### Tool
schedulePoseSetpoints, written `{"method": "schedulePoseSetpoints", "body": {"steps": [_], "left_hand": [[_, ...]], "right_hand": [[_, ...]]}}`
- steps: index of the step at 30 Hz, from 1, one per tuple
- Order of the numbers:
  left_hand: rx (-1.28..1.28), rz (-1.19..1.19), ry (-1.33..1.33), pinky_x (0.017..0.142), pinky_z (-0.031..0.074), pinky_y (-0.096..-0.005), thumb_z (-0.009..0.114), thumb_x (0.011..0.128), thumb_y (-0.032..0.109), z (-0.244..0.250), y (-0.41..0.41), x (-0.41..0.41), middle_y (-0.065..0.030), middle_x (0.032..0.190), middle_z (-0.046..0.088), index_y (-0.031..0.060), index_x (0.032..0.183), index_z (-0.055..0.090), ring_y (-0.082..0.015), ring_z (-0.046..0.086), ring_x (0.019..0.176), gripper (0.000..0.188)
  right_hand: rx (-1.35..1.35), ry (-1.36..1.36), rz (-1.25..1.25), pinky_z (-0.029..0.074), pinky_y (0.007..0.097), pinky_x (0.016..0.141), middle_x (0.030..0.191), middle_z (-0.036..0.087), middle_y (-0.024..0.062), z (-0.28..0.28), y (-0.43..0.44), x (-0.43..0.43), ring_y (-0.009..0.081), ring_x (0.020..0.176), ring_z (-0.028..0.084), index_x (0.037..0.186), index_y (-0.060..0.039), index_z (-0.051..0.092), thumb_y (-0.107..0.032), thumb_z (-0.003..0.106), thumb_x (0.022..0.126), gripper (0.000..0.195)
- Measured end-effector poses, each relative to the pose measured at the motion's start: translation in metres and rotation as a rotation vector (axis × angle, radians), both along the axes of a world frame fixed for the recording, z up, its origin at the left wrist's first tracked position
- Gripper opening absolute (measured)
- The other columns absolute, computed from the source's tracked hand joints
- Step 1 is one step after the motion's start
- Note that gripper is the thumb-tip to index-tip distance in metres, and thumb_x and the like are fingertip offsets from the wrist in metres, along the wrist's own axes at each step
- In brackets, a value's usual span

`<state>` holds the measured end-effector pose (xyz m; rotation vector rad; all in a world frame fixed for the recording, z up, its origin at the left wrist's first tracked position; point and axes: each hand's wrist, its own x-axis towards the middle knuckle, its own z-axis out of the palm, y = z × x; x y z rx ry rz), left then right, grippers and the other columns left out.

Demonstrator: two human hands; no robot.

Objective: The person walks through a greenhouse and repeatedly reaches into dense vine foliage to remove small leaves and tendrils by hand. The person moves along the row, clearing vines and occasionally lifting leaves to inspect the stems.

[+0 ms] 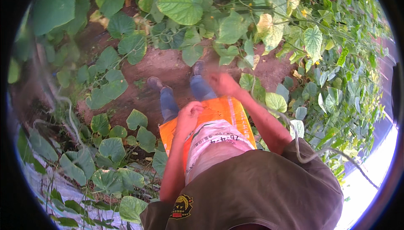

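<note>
An orange woven sack [246, 119] lies across the front of my body like an apron, with a whitish printed sack [217, 141] over it. Near the upper left edge of the orange sack is my left hand [190, 111], its fingers curled; whether it grips anything does not show. My right hand [222, 83] is raised beyond the sack's top edge, above my jeans leg, and is blurred by motion. Its fingers look bent, and what they hold, if anything, cannot be made out.
Leafy cucumber-like vines [180, 6] with yellow flowers spread ahead and along the right. More leaves [112, 149] grow close on the left. My shoes stand on reddish-brown soil [151, 63]. A pale cord [296, 145] hangs near my right arm, and another [72, 113] is at the left.
</note>
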<state>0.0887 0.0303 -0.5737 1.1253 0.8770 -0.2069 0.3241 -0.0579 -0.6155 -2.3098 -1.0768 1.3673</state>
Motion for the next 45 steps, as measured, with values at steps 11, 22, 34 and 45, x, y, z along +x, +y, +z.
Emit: {"method": "schedulePoseSetpoints", "body": {"steps": [11,22,34,45], "left_hand": [[-0.059,0.183,-0.943,0.054,0.041,-0.0302,0.048,0.076,-0.012,0.275,0.123,-0.017,-0.0022,0.066,0.057,0.0025,0.067,0.056,-0.0176,0.055,0.060,0.020],[-0.148,0.351,-1.586,0.096,0.048,-0.0384,0.053,0.102,0.023,0.513,0.139,-0.151,0.0073,0.116,0.073,0.0239,0.102,0.074,-0.0062,0.065,0.113,0.022],[0.646,0.641,-1.755,0.105,0.044,-0.0353,0.051,0.105,0.026,0.563,0.052,-0.230,0.0052,0.137,0.064,0.0212,0.127,0.066,-0.0095,0.064,0.122,0.027],[1.118,1.054,-1.624,0.086,0.049,-0.0359,0.058,0.100,0.017,0.602,0.008,-0.217,-0.0058,0.116,0.062,0.0141,0.116,0.059,-0.0209,0.063,0.094,0.016]], "right_hand": [[0.068,0.066,-0.086,0.054,0.0460,0.081,0.095,0.071,0.0218,0.062,-0.029,-0.133,0.0389,0.090,0.070,0.110,-0.0061,0.071,-0.021,0.064,0.085,0.030],[0.153,0.163,-0.160,0.054,0.0383,0.075,0.087,0.071,0.0167,0.124,0.009,-0.191,0.0266,0.080,0.070,0.103,0.0013,0.070,-0.019,0.065,0.087,0.026],[0.349,0.188,0.373,0.055,0.0395,0.072,0.083,0.071,0.0177,0.077,0.115,-0.187,0.0291,0.076,0.070,0.096,0.0005,0.070,-0.018,0.065,0.085,0.022],[0.313,0.241,0.554,0.056,0.0370,0.078,0.090,0.074,0.0172,0.097,0.174,-0.190,0.0250,0.082,0.072,0.102,-0.0016,0.074,-0.017,0.069,0.086,0.022]]}}
